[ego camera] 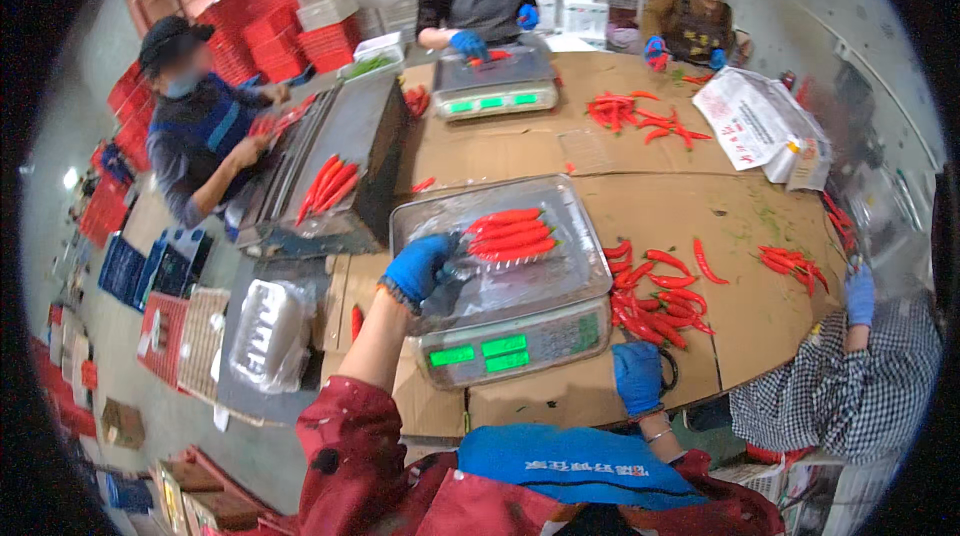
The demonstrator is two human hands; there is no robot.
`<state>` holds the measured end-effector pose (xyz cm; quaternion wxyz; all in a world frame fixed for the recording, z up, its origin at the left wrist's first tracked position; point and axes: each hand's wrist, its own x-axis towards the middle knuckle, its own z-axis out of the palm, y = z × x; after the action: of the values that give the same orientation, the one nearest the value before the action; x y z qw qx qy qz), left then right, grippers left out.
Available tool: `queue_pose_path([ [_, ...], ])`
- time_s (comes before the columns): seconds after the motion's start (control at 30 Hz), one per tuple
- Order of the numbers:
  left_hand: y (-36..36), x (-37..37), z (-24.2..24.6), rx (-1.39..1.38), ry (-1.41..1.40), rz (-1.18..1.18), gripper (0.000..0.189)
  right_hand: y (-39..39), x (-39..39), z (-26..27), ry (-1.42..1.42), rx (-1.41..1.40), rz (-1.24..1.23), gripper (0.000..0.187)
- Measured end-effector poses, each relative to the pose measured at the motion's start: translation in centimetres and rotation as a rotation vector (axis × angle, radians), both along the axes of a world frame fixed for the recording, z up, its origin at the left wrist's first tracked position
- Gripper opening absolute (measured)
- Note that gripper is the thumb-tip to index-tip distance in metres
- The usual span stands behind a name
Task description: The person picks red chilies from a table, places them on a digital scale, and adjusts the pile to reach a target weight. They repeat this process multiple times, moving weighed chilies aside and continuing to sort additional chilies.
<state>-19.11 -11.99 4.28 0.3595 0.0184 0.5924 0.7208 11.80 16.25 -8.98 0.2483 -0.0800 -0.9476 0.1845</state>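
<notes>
My left hand (pixel 421 270), in a blue glove, is at the left edge of a clear plastic tray (pixel 495 260) on the metal pan of a digital scale (pixel 517 348); its fingertips are blurred, so its grip is unclear. Several red chilli peppers (pixel 511 234) lie side by side in the tray. My right hand (pixel 637 378), also blue-gloved, rests at the near table edge, right of the scale, just below a loose pile of red chillies (pixel 664 303). A dark ring-shaped handle (pixel 669 369) shows beside it. Whether that hand holds anything is hidden.
Cardboard (pixel 645 206) covers the table. Packed trays (pixel 270 326) stand at left, near a metal wrapping machine (pixel 367 131) with chillies on it. A second scale (pixel 495 82) and white bag (pixel 757 123) stand farther back. Co-workers surround the table; one's gloved hand (pixel 859 296) is at right.
</notes>
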Motion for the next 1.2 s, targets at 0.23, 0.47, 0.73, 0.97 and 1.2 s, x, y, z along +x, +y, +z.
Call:
queue_pose_path([
  [0.23,-3.0,-4.6,2.6,0.122,0.063,0.215,0.026,-0.2,-0.1,0.5,-0.027,-0.046,-0.034,0.014],
  [0.47,-7.8,-14.3,4.5,0.316,0.087,0.242,0.02,-0.3,0.0,0.4,-0.041,-0.049,-0.048,0.012],
  [0.73,-11.1,-26.1,5.1,0.133,0.307,0.581,0.013,-0.4,-0.4,0.9,-0.06,-0.012,-0.054,0.01],
  [0.97,-12.6,-31.3,5.4,-1.176,1.124,0.457,0.023,-0.3,-0.4,0.7,-0.198,-0.008,-0.081,0.009],
  [1.2,-14.8,-35.7,5.1,-1.865,1.143,-0.073,0.04,-0.1,-0.8,1.0,-0.171,0.095,-0.051,0.008],
])
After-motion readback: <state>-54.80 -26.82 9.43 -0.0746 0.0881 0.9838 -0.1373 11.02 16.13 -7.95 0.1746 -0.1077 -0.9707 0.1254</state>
